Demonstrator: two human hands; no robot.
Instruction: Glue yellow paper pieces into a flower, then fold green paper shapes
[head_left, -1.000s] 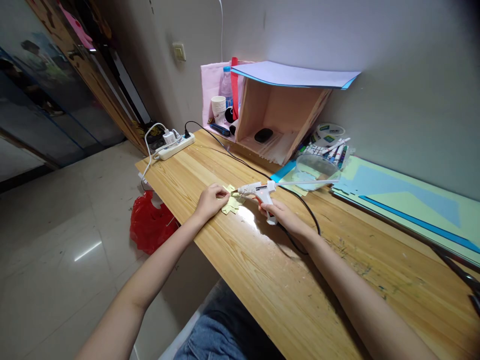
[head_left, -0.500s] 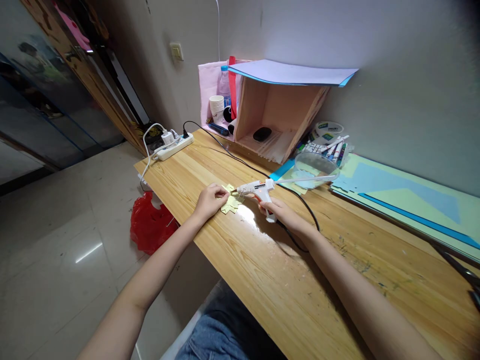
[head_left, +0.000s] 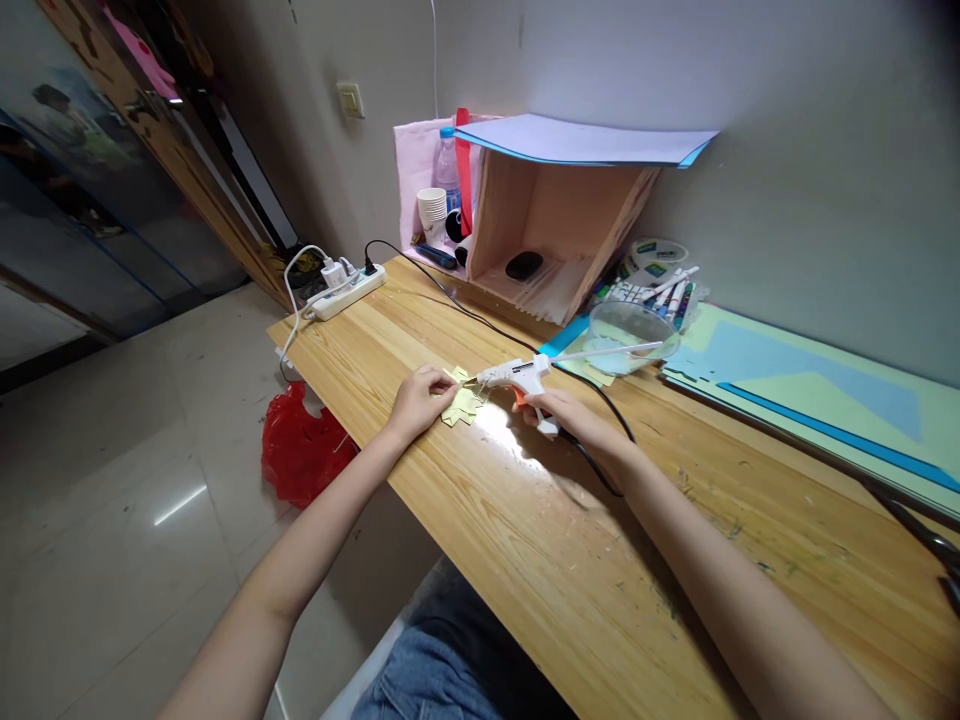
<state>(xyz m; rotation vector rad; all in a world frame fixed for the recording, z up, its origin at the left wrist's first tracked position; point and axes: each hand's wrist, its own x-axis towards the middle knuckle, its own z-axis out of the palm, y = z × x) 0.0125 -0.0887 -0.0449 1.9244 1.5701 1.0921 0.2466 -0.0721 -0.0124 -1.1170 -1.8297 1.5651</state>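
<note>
My right hand [head_left: 553, 408] is wrapped round the handle of a white glue gun [head_left: 517, 374] with an orange trigger. A clear glue stick pokes out of its rear. The gun's nozzle points left, at the upper part of a pale yellow-green paper piece [head_left: 463, 406] lying on the table. My left hand [head_left: 420, 400] pinches that paper at its left side, close to the nozzle; its fingertips are partly hidden. A black cord runs beneath my right wrist.
Behind stands a wooden box [head_left: 566, 210] under paper sheets. A power strip [head_left: 349, 292] lies at the table's far left, a plastic bowl [head_left: 632, 335] and markers right of the box. Coloured boards [head_left: 817, 390] and scissors [head_left: 926, 540] lie right. A red bag [head_left: 300, 450] hangs low left.
The glue gun's handle and my right hand have tilted slightly, with the rear glue stick swinging up a little. My left hand still pinches the paper, nearly unmoved.
</note>
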